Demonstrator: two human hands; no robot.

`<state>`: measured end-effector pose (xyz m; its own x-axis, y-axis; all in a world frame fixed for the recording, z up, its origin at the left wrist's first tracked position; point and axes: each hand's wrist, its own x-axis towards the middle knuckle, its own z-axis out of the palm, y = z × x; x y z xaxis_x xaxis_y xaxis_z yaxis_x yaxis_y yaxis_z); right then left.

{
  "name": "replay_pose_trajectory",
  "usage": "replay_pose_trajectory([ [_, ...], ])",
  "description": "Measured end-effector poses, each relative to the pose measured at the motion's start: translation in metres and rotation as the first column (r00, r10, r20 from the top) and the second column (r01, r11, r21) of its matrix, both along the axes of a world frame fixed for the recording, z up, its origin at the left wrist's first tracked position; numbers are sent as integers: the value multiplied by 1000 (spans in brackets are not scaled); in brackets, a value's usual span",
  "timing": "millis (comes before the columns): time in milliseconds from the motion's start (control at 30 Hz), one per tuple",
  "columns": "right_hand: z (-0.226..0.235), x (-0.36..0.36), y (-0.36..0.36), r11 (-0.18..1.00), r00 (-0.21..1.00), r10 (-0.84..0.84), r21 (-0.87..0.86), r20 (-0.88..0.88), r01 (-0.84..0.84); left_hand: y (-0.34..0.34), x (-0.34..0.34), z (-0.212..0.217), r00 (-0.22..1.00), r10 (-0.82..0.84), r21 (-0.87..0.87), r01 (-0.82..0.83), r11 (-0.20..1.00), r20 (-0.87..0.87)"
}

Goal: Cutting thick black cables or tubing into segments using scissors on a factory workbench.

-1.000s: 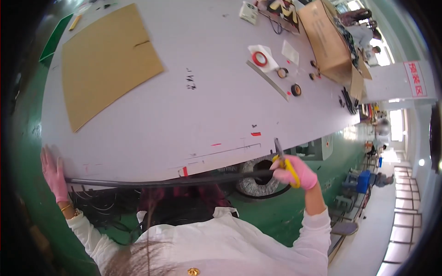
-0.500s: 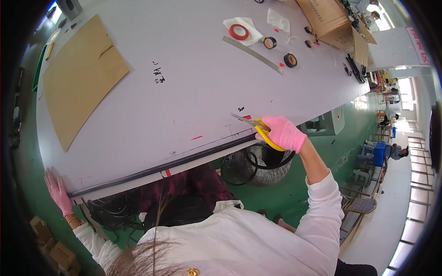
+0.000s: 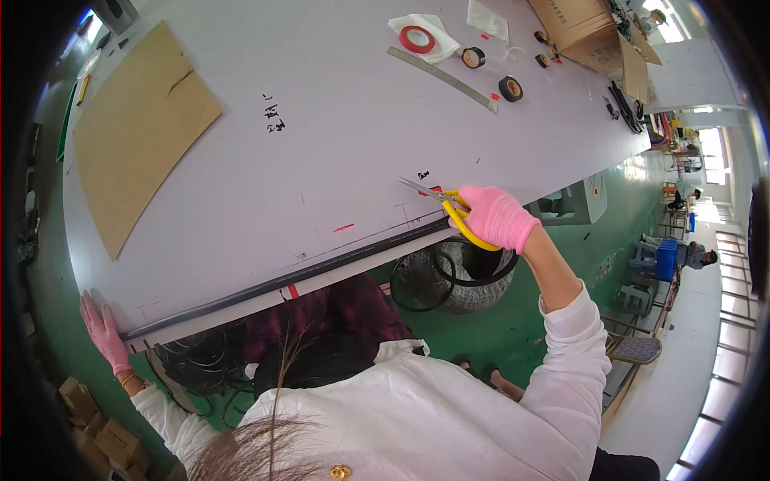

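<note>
A long black tube (image 3: 321, 272) lies along the near edge of the table, stretching between my two hands. My left hand (image 3: 104, 331), in a pink glove, rests at the table's left corner by the tube's end, its fingers stretched out. In a matching glove, my right hand (image 3: 497, 220) grips a pair of scissors (image 3: 469, 227) with yellow handles, near where the tube leaves the table. The blades point left above the tabletop, slightly apart. Past my right hand the tube curves down below the edge. Whether its fingers also pinch the tube is hidden.
Across the white table (image 3: 345, 144) lie a cardboard sheet (image 3: 140, 132), a metal ruler (image 3: 441, 78), a red tape roll (image 3: 416, 38), black tape rolls (image 3: 510, 88) and a cardboard box (image 3: 579, 36). Coils of black tube (image 3: 421, 280) hang below the edge. People sit farther right.
The view has shifted slightly. Both hands stay near the same spots on the table edge, and my right hand keeps hold of the scissors.
</note>
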<state>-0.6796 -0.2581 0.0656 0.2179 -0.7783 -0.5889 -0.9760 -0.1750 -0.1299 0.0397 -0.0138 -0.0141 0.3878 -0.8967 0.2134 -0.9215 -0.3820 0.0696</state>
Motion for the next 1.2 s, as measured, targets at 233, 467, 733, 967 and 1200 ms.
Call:
replay_pose_trajectory([
  [233, 6, 9, -10, 999, 998, 7, 38, -65, -5, 0, 2, -1, 1000, -3, 2, 3, 1000, -2],
  [467, 14, 16, -13, 998, 995, -5, 60, -102, 11, 1, 0, 2, 999, -23, 6, 23, 1000, 25],
  [733, 19, 23, -21, 991, 985, 88, 112, -150, -71, -1, -20, 0, 998, 28, -65, -25, 998, 50],
  [967, 22, 19, -15, 994, 992, 111, 30, -68, -109, -1, -11, 1, 993, 101, -254, -113, 961, -61],
  [1200, -9, -5, 21, 970, 958, -71, -205, 276, 131, -129, -418, 33, 750, -629, -321, 555, 767, -204],
])
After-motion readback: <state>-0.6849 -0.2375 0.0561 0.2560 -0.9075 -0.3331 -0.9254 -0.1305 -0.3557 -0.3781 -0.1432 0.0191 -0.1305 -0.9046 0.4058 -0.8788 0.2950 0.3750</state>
